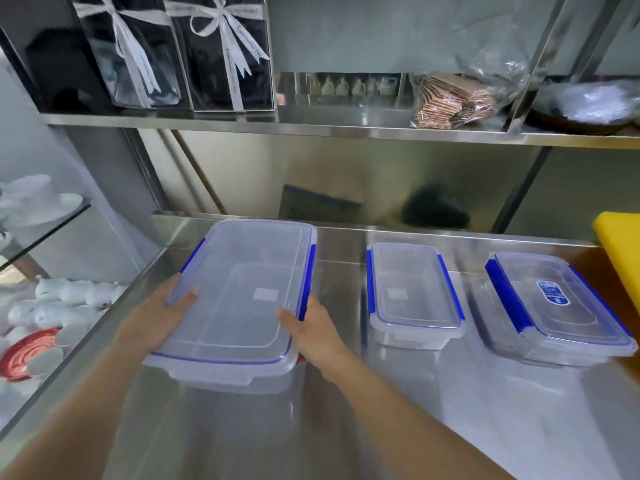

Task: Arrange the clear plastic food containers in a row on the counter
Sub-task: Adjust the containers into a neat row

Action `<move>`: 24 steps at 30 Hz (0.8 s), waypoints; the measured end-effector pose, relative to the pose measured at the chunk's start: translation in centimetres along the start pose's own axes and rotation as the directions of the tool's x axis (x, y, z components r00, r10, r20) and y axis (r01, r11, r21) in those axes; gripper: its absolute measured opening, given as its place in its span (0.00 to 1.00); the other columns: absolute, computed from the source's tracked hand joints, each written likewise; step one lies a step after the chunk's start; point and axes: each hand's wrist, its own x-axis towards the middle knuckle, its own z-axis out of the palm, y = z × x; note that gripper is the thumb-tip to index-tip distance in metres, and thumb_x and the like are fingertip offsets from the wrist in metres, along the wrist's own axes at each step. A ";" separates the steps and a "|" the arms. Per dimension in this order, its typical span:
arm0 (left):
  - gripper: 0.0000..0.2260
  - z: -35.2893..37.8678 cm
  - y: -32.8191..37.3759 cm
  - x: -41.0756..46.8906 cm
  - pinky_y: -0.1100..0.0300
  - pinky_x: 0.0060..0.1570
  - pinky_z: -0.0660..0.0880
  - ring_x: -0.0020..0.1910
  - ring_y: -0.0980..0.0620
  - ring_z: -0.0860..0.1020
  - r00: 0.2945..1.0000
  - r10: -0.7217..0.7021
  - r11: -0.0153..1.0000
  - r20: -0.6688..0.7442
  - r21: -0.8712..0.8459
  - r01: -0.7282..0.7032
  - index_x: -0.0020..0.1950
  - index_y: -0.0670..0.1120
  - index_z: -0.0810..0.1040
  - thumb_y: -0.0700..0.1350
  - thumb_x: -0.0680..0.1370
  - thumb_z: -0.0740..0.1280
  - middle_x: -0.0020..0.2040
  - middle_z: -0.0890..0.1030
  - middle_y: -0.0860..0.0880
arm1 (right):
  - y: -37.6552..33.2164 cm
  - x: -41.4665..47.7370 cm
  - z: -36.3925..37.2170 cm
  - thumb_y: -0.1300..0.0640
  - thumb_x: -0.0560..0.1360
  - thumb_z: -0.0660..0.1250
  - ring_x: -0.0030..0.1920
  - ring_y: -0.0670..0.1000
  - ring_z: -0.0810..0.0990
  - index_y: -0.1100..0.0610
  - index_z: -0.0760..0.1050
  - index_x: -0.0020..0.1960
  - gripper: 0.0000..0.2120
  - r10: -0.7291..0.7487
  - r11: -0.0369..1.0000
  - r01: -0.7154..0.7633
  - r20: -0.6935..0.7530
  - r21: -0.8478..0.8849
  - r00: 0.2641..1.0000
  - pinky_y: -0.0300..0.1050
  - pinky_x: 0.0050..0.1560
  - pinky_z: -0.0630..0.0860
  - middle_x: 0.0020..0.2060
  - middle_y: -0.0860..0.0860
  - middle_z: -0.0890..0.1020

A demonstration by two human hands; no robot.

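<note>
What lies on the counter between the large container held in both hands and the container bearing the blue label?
In the head view, the smaller unlabelled container stands between the large container and the labelled container.

Three containers are sitting on the desk (398, 427): large (239, 292), medium (412, 292), small (554, 306). Two hands, left (156, 317) and right (311, 334), are showing. Two ribboned boxes (138, 50) (228, 53) are standing on the shelf (311, 128).

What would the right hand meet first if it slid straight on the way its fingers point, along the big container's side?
The right hand points up and away along the large container. It already touches the blue side clip; past that, likely bare steel counter, then the back wall. Depth is uncertain.
</note>
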 end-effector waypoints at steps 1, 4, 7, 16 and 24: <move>0.30 0.3 0.3 0.0 0.45 0.70 0.63 0.68 0.42 0.70 0.999 0.027 1.000 0.016 -0.011 -0.027 0.72 0.52 0.66 0.63 0.73 0.63 0.71 0.71 0.46 | 0.2 0.0 -0.5 0.50 0.74 0.66 0.61 0.55 0.75 0.51 0.63 0.68 0.25 0.000 1.000 0.000 -0.008 0.014 1.000 0.58 0.61 0.75 0.64 0.54 0.73; 0.32 0.5 1.4 0.4 0.46 0.69 0.64 0.67 0.43 0.71 0.999 0.029 0.998 0.029 -0.055 -0.028 0.71 0.56 0.65 0.66 0.70 0.62 0.70 0.72 0.47 | 0.2 0.0 -1.6 0.50 0.74 0.65 0.60 0.55 0.76 0.50 0.62 0.68 0.25 0.009 1.000 -0.009 0.001 0.028 1.000 0.58 0.57 0.78 0.63 0.53 0.74; 0.30 0.7 1.7 0.7 0.46 0.67 0.64 0.67 0.41 0.70 1.000 -0.013 1.000 0.004 -0.024 0.013 0.72 0.58 0.62 0.65 0.73 0.61 0.71 0.70 0.47 | 0.0 -0.1 -1.9 0.49 0.75 0.64 0.59 0.55 0.76 0.51 0.61 0.69 0.24 -0.017 1.000 0.017 -0.005 -0.007 1.000 0.56 0.55 0.79 0.64 0.53 0.73; 0.31 1.6 1.0 0.8 0.45 0.66 0.65 0.67 0.40 0.71 1.000 -0.028 1.000 -0.005 0.010 0.028 0.73 0.59 0.60 0.67 0.72 0.59 0.71 0.70 0.47 | -0.1 0.7 -2.3 0.49 0.77 0.60 0.62 0.56 0.73 0.56 0.58 0.70 0.25 -0.029 0.980 0.025 -0.016 -0.200 0.999 0.49 0.60 0.74 0.65 0.56 0.69; 0.34 1.6 0.5 0.5 0.42 0.67 0.63 0.68 0.37 0.68 0.998 -0.059 0.996 -0.005 0.062 0.059 0.74 0.58 0.57 0.70 0.71 0.56 0.73 0.68 0.45 | -0.2 1.1 -2.5 0.42 0.75 0.61 0.64 0.55 0.73 0.52 0.54 0.71 0.30 -0.004 0.949 0.019 0.048 -0.314 0.999 0.53 0.60 0.74 0.67 0.54 0.67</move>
